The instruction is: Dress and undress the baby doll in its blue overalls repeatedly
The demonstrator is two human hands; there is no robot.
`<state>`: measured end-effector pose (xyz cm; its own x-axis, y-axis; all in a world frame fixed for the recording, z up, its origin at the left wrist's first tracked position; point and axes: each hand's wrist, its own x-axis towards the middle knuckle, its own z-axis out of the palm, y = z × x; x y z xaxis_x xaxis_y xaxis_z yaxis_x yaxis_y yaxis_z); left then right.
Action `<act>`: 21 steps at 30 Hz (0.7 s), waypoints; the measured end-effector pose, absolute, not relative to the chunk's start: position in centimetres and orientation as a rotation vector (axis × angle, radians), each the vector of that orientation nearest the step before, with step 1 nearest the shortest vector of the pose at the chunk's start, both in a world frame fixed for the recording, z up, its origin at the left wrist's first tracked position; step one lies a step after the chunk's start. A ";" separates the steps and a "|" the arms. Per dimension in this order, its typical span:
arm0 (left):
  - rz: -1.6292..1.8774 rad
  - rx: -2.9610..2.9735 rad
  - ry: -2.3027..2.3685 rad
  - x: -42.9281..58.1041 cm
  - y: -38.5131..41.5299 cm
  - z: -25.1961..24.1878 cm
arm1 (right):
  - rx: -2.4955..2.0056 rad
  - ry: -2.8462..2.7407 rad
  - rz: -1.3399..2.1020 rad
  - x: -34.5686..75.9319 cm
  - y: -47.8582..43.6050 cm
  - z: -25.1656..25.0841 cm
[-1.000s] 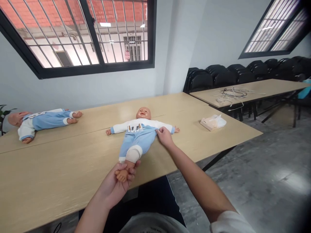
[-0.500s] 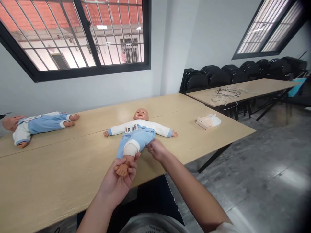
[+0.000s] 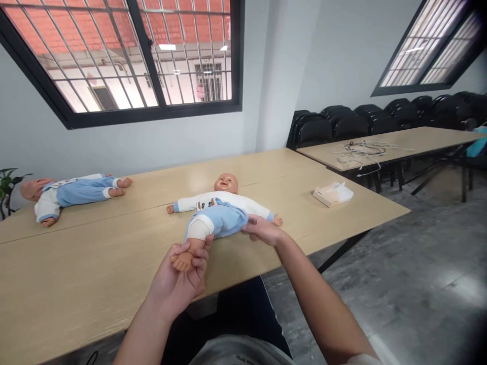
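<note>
A baby doll (image 3: pixel 222 203) in a white top and light blue trousers lies on its back on the wooden table (image 3: pixel 95 263), head away from me. My left hand (image 3: pixel 182 276) is wrapped round the doll's bare feet and lifts its legs. My right hand (image 3: pixel 262 229) pinches the blue trousers at the doll's hip, beside its outstretched arm.
A second dressed doll (image 3: pixel 72 191) lies at the far left of the table. A tissue pack (image 3: pixel 333 193) sits at the right end. Beyond stands another table (image 3: pixel 418 139) with cables (image 3: pixel 361 148), backed by black chairs (image 3: pixel 342 124). A plant (image 3: pixel 5 185) shows at the left edge.
My right hand slid from the doll's waist down to its hip and back up a little. The legs are raised further, bunching the trousers toward the body.
</note>
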<state>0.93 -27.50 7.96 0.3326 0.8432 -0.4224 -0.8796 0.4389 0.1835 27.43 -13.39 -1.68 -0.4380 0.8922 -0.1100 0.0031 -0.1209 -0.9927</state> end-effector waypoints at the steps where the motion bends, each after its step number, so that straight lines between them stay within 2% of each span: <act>1: 1.120 -0.088 0.499 0.8 -27.5 7.8 | -1.123 -1.565 1.554 27.8 -13.3 -1.6; 6: 1.107 -0.020 0.572 1.1 -28.4 6.4 | -1.683 -1.708 0.818 26.8 -11.6 -2.0; 11: 1.045 0.150 0.820 3.7 -30.4 3.0 | -1.845 -1.559 0.651 25.3 -11.8 -2.5; 14: 1.000 0.190 0.944 5.4 -31.5 0.4 | -1.740 -1.459 0.836 25.1 -15.0 -2.5; 18: 0.955 0.296 0.993 6.4 -32.4 -2.6 | -1.564 -1.403 1.401 23.9 -21.6 -2.2; 21: 0.953 0.483 0.975 5.7 -32.9 -3.9 | -1.371 -1.403 1.515 22.6 -25.4 -2.0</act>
